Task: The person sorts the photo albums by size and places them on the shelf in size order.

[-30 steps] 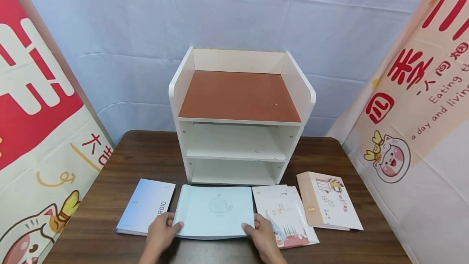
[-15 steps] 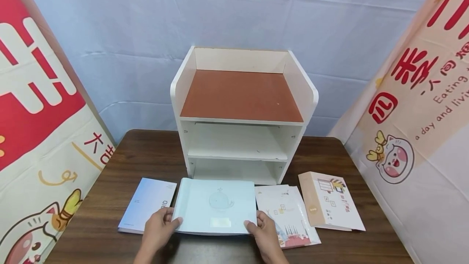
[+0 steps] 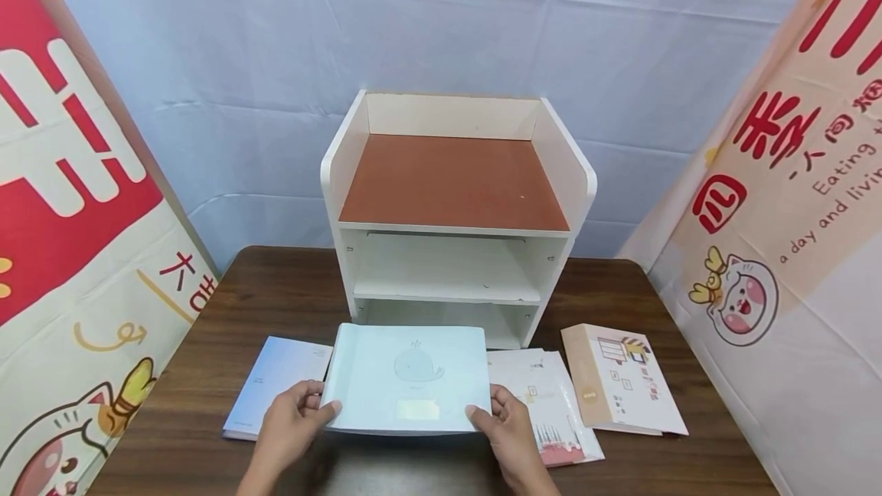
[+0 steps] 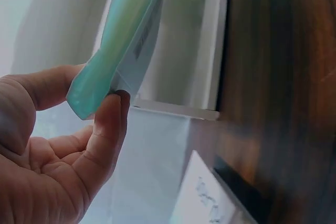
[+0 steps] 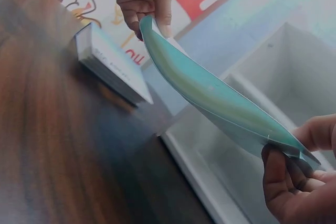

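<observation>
Floppy mint whale book (image 3: 406, 373), pinched at both ends

Held up off the dark wood-grain counter (image 3: 289, 289), lower middle of the head view, in front of the white shelf unit (image 3: 560, 163). Pinched at the left edge by the left hand (image 3: 292, 419) and at the right edge by the right hand (image 3: 510, 431), thumbs on top, fingers curled beneath. Probably pretty light, going by the fingertip grip. Looks more soft than stiff: visibly bowed between the ends in the right wrist view. Maybe a touch slippery, with that smooth, shiny cover. Best to grab by the two short ends, like here, and go easy on the corners to avoid creases.

Also around: a thick blue book (image 3: 279, 385) at lower left, a white booklet (image 3: 551, 396) seemingly in a clear sleeve at lower right, then a peach-and-white book (image 3: 623, 381). Flat reddish-brown top panel (image 3: 455, 178) mid-frame, wrinkled pale blue cloth (image 3: 448, 21) behind.
</observation>
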Available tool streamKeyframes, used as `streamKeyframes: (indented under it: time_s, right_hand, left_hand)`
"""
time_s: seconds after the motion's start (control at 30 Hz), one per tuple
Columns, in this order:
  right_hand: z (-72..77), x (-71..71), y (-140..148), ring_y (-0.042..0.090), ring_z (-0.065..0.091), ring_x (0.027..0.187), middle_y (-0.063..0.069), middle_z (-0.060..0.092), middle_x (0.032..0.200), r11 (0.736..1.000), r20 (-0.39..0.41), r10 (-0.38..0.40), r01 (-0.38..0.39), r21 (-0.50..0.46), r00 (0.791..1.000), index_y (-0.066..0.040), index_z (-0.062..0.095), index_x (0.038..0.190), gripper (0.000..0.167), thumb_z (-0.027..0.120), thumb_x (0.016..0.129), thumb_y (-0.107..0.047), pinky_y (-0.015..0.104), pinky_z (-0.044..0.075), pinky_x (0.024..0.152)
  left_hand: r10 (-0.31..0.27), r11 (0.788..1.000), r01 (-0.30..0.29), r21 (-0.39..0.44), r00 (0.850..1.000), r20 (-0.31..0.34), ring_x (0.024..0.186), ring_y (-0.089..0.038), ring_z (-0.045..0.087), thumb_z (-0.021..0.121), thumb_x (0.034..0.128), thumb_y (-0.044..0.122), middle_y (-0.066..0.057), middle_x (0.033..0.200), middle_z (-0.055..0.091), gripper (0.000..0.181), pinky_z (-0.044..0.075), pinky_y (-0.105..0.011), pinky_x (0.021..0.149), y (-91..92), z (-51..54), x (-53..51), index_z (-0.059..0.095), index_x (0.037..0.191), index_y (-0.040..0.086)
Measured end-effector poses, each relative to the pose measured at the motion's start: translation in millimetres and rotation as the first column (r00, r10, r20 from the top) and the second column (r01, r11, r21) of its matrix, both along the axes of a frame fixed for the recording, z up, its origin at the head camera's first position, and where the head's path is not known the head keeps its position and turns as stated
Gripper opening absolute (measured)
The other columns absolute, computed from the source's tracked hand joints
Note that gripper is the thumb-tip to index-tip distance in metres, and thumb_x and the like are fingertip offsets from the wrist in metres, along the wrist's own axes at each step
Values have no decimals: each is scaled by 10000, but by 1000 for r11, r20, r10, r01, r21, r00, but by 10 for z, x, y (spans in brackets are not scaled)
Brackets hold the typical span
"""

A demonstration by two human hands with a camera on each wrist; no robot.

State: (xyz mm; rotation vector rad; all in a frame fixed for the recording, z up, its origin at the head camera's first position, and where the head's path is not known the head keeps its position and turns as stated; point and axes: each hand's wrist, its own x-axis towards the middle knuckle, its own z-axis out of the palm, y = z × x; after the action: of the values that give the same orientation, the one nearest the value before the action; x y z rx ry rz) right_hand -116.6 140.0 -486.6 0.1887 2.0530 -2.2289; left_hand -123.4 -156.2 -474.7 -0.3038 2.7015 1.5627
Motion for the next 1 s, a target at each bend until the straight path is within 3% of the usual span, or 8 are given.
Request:
streamKeyframes:
  time_s: [0.37, 0.73, 1.0]
  right_hand:
    - [299, 64, 57, 237, 633, 856, 239, 602, 1003, 999, -83, 1, -4, -44, 997, 186, 440, 1159, 388, 600, 834, 46, 298, 518, 729]
    - [602, 10, 146, 248, 647, 818, 255, 608, 983, 999, -172, -13, 7, -37, 985, 168, 483, 1128, 307, 569, 847, 80, 295, 523, 700]
    - [844, 58, 195, 189, 640, 734, 251, 616, 963, 999, -228, -50, 45, -27, 972, 178, 484, 1149, 331, 566, 840, 92, 243, 494, 570]
  left_hand:
    - [-2, 998, 4, 66, 1000, -21, 663, -166, 579, 753, 775, 119, -57, 770, 617, 351, 475, -272, 557, 38, 296, 36, 621, 1044, -62]
    - [-38, 993, 51, 110, 992, -117, 670, -176, 562, 754, 790, 149, -72, 788, 607, 359, 478, -272, 549, 79, 530, 21, 611, 1059, -40]
    - [-39, 983, 71, 170, 981, -189, 673, -184, 555, 737, 808, 135, -92, 804, 594, 333, 477, -279, 544, 127, 729, 80, 611, 1077, -15]
